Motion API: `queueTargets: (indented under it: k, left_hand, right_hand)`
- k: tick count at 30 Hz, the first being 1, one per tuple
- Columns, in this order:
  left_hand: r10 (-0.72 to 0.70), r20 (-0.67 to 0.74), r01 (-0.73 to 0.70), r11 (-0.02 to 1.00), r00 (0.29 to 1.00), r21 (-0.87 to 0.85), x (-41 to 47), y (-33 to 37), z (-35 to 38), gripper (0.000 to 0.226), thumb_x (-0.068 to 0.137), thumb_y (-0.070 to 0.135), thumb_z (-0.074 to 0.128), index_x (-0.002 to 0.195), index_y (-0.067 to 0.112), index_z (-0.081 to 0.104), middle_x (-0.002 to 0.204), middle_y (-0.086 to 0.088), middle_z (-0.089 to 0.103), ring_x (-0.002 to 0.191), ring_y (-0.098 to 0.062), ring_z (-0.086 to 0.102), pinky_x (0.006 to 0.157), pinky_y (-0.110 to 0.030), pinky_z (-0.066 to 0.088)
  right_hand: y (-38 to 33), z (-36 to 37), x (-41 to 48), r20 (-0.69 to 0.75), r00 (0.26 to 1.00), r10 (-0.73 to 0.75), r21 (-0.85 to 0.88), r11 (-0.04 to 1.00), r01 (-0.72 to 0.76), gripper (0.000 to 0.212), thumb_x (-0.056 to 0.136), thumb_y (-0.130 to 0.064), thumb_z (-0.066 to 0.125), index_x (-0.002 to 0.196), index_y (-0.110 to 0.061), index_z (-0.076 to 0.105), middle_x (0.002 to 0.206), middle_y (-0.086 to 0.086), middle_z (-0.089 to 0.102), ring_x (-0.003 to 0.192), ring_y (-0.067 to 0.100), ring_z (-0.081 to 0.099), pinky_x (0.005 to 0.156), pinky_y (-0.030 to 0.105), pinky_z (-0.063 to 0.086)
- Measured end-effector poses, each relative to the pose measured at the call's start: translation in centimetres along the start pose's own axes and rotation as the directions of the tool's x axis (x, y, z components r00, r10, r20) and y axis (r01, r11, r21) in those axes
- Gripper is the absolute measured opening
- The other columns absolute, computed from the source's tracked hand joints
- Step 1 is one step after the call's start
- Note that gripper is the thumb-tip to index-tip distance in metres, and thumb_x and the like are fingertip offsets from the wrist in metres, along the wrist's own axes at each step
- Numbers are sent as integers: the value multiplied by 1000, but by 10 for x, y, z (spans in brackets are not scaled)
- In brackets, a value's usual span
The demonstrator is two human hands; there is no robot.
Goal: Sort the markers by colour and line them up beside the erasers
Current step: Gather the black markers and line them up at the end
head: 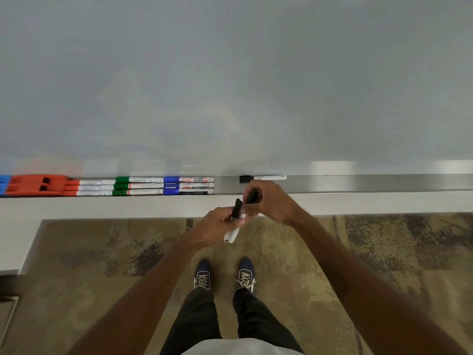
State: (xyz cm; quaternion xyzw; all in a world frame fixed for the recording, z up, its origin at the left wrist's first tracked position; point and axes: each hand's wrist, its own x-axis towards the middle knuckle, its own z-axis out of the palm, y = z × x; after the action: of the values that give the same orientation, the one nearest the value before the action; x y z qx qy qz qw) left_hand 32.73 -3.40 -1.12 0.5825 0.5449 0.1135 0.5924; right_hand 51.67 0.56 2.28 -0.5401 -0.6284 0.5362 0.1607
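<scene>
The blue eraser [3, 185] is cut off by the left edge.

Soft, even indoor light, shadows v. faint. Whiteboard [230, 73] reads dull grey w/ smudgy sheen, plus bright glare patches low on its right side. Edges bend fisheye-style, orange eraser [28, 185] at left is smeared, pic overall soft.

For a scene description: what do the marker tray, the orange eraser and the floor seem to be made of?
The marker tray looks like brushed metal, perhaps aluminium: silver-grey with streaked reflections. The orange eraser seems moulded plastic: smooth, even colour, shaped recesses. The floor appears to be carpet: matt, mottled, grainy.
</scene>
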Motion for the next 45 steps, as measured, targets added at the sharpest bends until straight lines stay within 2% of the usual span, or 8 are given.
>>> queueTargets:
  k: [6,9,13,26,30,33,38,45]
  left_hand:
    - [-70,43,81,922,997,-378,-6,-1,2,21,97,5,53,117,7,59,88,2,75,83,-13,74,70,-22,57]
    - [-101,-1,86,860,995,-503,-9,-4,1,25,97,6,53,123,7,55,92,-3,77,90,-19,74,74,-29,59]
    - [-105,-37,56,760,994,-647,-11,-6,1,34,97,4,53,128,18,47,109,-14,74,102,-31,71,86,-46,57]
    - [-150,-17,27,286,989,-958,-7,-1,6,15,96,-5,45,103,7,49,124,-24,65,116,-37,63,91,-57,52]
    - [-220,-51,8,261,974,-965,0,1,9,20,101,11,47,118,2,46,122,-25,66,112,-36,65,92,-59,51]
    - [-255,-67,-10,216,965,-976,3,4,11,35,100,11,49,130,-5,43,122,-26,65,111,-37,66,84,-57,56]
    - [-230,-109,-87,101,967,-991,7,10,13,35,96,7,53,130,-4,49,110,-22,68,102,-30,70,86,-46,58]
    - [-212,-155,-132,119,965,-984,18,12,21,20,97,6,51,115,3,60,109,-17,68,102,-26,67,99,-44,51]
  right_hand:
    - [15,1,7,93,994,64,187,979,-81,31,84,-7,74,113,-12,63,95,11,70,77,27,72,76,38,61]
    - [31,-3,17,-225,973,-46,-133,991,16,27,89,-3,65,115,-11,65,97,4,70,79,20,69,71,31,57]
    - [61,-7,28,-301,916,-265,-714,699,-32,40,80,13,58,117,-3,62,113,16,66,95,34,64,74,42,58]
    - [63,-4,34,-211,879,-427,-921,389,-32,11,81,-5,64,92,-5,64,92,13,65,92,32,54,81,45,41]
    - [44,9,18,-313,864,-394,-697,713,72,10,85,-21,65,93,-18,60,86,-4,67,85,19,54,79,35,34]
    - [23,18,5,-345,919,-191,-197,972,128,8,86,-24,71,90,-19,66,84,-8,69,78,10,59,72,24,42]
    - [16,32,-2,-317,946,68,361,931,54,8,84,-25,76,90,-20,74,86,0,75,83,23,70,80,43,55]
    - [19,39,-1,-302,940,156,421,907,-15,13,83,-30,77,96,-29,78,90,-1,75,87,29,68,82,54,56]
